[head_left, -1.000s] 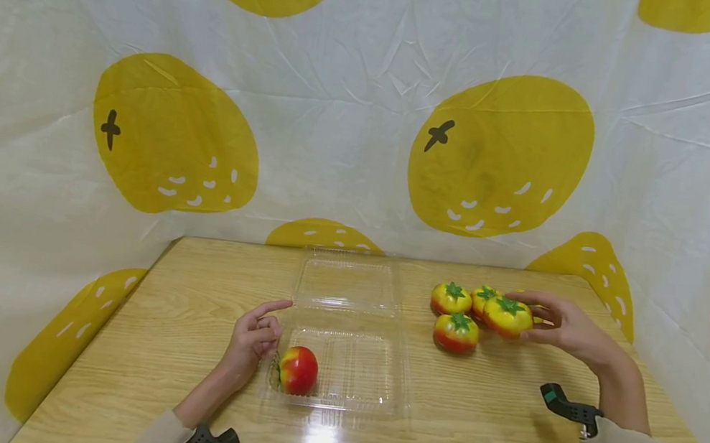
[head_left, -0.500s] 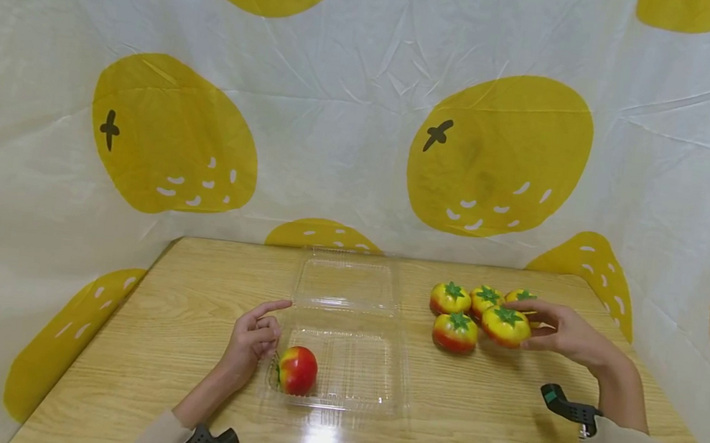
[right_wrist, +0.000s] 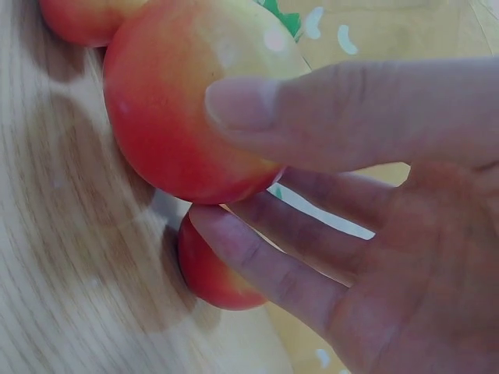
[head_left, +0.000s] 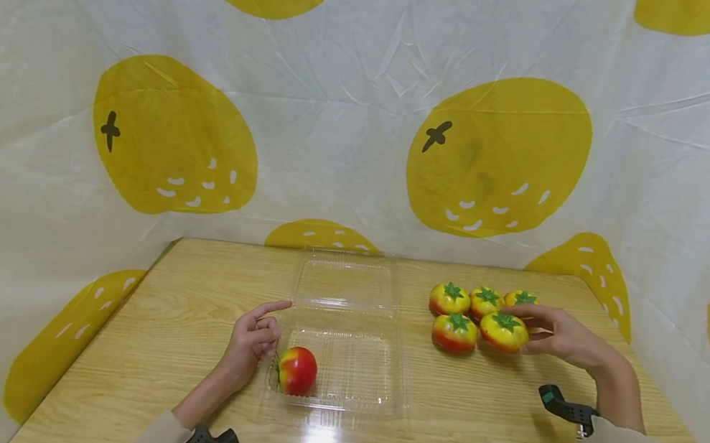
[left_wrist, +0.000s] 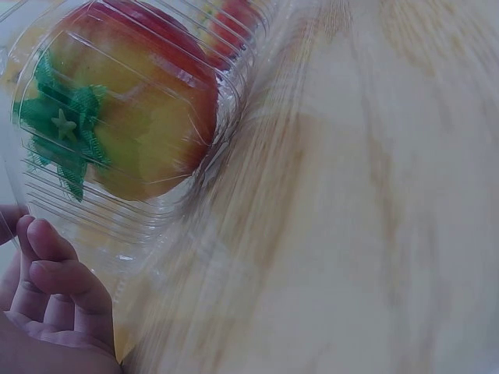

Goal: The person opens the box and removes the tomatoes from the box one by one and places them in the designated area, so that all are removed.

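My right hand [head_left: 564, 337] holds a yellow-red toy tomato [head_left: 503, 332] with a green leafy top, at the right of the table. In the right wrist view, the thumb [right_wrist: 242, 105] lies on its near side and the fingers reach round behind. Several similar tomatoes [head_left: 449, 300] sit close around it. At the middle stands a clear plastic clamshell container [head_left: 368, 407] with its lid [head_left: 348, 286] folded back. One redder tomato [head_left: 297, 371] lies on its side in the container's left front corner. My left hand [head_left: 251, 344] pinches the container's left rim, index finger stretched forward.
The wooden table [head_left: 183, 377] ends at a white curtain [head_left: 335, 162] with yellow fruit prints, which hangs behind it and on both sides. Black camera mounts [head_left: 569, 410] stick out from both wrists.
My right hand has brought its tomato slightly down and toward me, beside the front tomato. Another tomato behind it has come into sight. The left hand stays in place.
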A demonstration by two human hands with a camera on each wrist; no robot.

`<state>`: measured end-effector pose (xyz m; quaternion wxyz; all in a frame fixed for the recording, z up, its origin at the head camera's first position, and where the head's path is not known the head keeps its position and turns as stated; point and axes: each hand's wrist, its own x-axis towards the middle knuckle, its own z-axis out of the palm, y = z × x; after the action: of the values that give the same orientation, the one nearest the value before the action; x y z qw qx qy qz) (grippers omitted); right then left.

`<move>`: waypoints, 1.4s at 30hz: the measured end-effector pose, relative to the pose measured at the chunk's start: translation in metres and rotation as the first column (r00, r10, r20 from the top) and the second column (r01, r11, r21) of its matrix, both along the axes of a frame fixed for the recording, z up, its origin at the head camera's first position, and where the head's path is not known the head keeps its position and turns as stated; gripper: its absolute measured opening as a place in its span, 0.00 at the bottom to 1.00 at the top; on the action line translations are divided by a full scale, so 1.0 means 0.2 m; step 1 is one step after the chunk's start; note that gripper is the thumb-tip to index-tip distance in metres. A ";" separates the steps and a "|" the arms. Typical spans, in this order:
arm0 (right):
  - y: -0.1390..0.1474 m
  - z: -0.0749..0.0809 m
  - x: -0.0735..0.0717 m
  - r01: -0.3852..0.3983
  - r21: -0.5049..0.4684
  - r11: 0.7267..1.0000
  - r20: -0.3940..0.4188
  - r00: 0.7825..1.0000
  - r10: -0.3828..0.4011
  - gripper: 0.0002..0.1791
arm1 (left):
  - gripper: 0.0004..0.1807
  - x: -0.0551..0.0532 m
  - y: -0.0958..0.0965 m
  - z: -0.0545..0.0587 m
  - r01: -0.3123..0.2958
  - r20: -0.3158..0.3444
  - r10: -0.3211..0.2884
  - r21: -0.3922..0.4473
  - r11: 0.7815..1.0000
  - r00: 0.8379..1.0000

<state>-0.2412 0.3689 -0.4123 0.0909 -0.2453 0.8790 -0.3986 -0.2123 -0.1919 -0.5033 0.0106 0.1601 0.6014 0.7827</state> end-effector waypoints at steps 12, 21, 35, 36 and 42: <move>0.01 -0.03 -0.02 -0.045 0.022 0.999 -0.022 0.999 0.045 0.30 | 0.30 0.00 0.00 0.00 -0.003 0.004 0.003 0.000 1.000 1.000; 0.01 -0.04 -0.02 -0.057 0.038 0.998 -0.010 0.998 0.057 0.30 | 0.30 0.00 0.00 0.00 -0.002 0.007 0.002 -0.003 1.000 1.000; 0.02 -0.06 -0.04 -0.095 0.000 0.995 0.063 0.994 0.095 0.31 | 0.30 0.00 0.00 0.00 -0.003 0.009 0.003 -0.005 1.000 1.000; 0.02 -0.06 -0.04 -0.095 -0.005 0.995 0.075 0.993 0.095 0.31 | 0.30 0.00 0.00 0.00 -0.002 0.010 0.002 -0.004 1.000 1.000; 0.01 -0.06 -0.03 -0.082 -0.023 0.996 0.146 0.986 0.084 0.31 | 0.29 0.00 0.00 0.00 0.010 -0.005 -0.010 -0.001 1.000 1.000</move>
<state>-0.2469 0.3718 -0.4239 0.1699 -0.2525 0.8556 -0.4187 -0.2124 -0.1922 -0.5039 0.0129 0.1652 0.6009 0.7820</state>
